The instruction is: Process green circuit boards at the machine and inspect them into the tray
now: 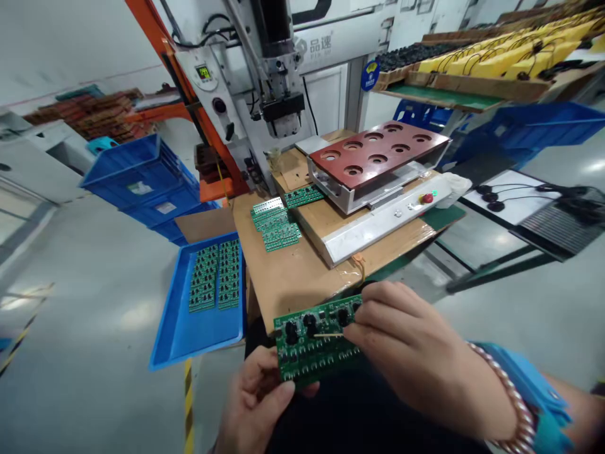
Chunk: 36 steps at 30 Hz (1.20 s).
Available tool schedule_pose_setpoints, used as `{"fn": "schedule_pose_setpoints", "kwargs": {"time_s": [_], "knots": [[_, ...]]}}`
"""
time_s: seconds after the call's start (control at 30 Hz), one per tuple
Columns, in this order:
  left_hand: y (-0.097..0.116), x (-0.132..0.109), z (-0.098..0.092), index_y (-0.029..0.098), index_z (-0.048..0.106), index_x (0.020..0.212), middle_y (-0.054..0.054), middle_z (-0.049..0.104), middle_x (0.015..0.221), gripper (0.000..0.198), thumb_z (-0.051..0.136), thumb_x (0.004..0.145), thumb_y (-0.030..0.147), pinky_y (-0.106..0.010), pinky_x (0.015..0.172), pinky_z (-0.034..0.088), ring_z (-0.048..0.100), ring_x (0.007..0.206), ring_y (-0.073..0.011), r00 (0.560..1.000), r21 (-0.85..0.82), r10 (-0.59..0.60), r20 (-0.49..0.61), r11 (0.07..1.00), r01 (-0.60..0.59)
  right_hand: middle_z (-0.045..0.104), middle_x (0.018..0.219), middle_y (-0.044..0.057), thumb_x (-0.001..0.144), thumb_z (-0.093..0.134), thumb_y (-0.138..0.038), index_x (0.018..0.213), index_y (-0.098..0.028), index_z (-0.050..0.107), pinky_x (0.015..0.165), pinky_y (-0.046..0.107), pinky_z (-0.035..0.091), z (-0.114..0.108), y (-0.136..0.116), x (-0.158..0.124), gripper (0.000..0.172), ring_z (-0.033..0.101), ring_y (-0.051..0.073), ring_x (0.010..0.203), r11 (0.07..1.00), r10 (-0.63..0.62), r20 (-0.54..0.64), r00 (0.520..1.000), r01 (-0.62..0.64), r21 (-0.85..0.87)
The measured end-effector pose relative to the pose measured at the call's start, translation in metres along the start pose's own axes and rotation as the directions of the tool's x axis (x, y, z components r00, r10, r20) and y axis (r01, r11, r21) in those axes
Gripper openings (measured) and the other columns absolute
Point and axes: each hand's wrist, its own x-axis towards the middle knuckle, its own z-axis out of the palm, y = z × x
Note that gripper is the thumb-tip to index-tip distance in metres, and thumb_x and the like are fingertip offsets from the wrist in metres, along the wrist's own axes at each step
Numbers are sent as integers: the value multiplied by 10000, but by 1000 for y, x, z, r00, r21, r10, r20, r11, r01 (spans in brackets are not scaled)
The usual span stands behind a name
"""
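A green circuit board with black round components along its upper part is held tilted in front of me. My left hand grips its lower left corner, thumb on the front and fingers behind. Above the board's right part, my right hand is closed in a pinch on a thin pale stick. The stick's tip points left and lies at the foot of one black component. The right end of the board is hidden behind my right hand, which wears a beaded bracelet and a blue wrist strap.
More circuit boards lie on the brown worktable. A blue tray with rows of boards is at the left, near stacked blue crates. Beyond the table stands a machine with a red holed fixture and a red button.
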Motion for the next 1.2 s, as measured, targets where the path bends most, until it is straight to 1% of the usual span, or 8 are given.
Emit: {"fn": "schedule_pose_setpoints", "kwargs": {"time_s": [0.07, 0.2, 0.4, 0.6, 0.73, 0.93, 1.07, 1.2], "knots": [[-1, 0, -2, 224, 709, 709, 14, 699, 762, 81, 756, 643, 224, -304, 590, 572, 672, 625, -190, 1000, 6, 6, 26, 1000, -6, 548, 783, 55, 830, 419, -49, 912, -122, 585, 704, 332, 372, 0, 0, 1, 198, 434, 178, 818, 1000, 0, -7, 1000, 0, -1], [-1, 0, 0, 211, 705, 698, 11, 695, 736, 98, 770, 625, 221, -286, 579, 567, 665, 605, -178, 1000, -7, 10, -21, 1000, -10, 545, 786, 52, 828, 434, -52, 922, -119, 587, 713, 336, 374, 0, -1, 1, 192, 434, 180, 827, 1000, 2, -4, 1000, -2, -1], [1, 0, -1, 210, 692, 706, 18, 692, 714, 94, 759, 642, 229, -280, 586, 554, 665, 596, -171, 1000, 0, -9, 16, 1000, 9, 544, 796, 51, 846, 434, -79, 924, -116, 589, 713, 339, 374, -1, 0, -1, 178, 431, 176, 820, 1000, -6, 14, 1000, 6, -1], [4, 1, 1, 225, 694, 699, 30, 691, 699, 109, 773, 624, 227, -273, 575, 553, 667, 591, -168, 1000, -24, -9, 7, 1000, 9, 555, 813, 57, 854, 424, -83, 933, -114, 588, 722, 341, 379, -1, -1, 0, 184, 440, 184, 846, 999, -13, -5, 1000, 12, -36], [1, 3, -3, 232, 703, 729, 22, 704, 721, 94, 751, 655, 203, -282, 588, 561, 673, 613, -172, 997, -38, 0, 75, 999, 3, 558, 813, 57, 848, 424, -71, 928, -114, 590, 711, 338, 378, -3, -2, 0, 189, 440, 179, 830, 999, -6, -12, 1000, 5, -31], [-2, 3, -9, 229, 702, 738, 16, 701, 755, 70, 726, 680, 197, -305, 599, 568, 673, 633, -183, 995, -28, -2, 101, 1000, 5, 567, 795, 64, 851, 429, -68, 928, -109, 598, 702, 338, 378, -5, -1, 5, 190, 450, 190, 845, 998, 4, -49, 999, -7, -60], [0, 3, -5, 219, 702, 735, 9, 699, 735, 79, 739, 666, 221, -290, 594, 560, 673, 623, -181, 997, -2, -3, 81, 1000, 4, 567, 793, 65, 855, 435, -82, 925, -107, 600, 709, 343, 379, -3, 0, 5, 181, 450, 189, 839, 998, 4, -48, 999, -7, -58], [3, 2, -1, 206, 697, 701, 11, 697, 706, 111, 770, 626, 242, -275, 572, 551, 663, 591, -174, 1000, 3, -17, 23, 1000, 17, 568, 811, 56, 850, 441, -80, 917, -120, 600, 715, 338, 374, -2, 0, 1, 177, 442, 180, 834, 999, 1, -26, 1000, -2, -46]]}}
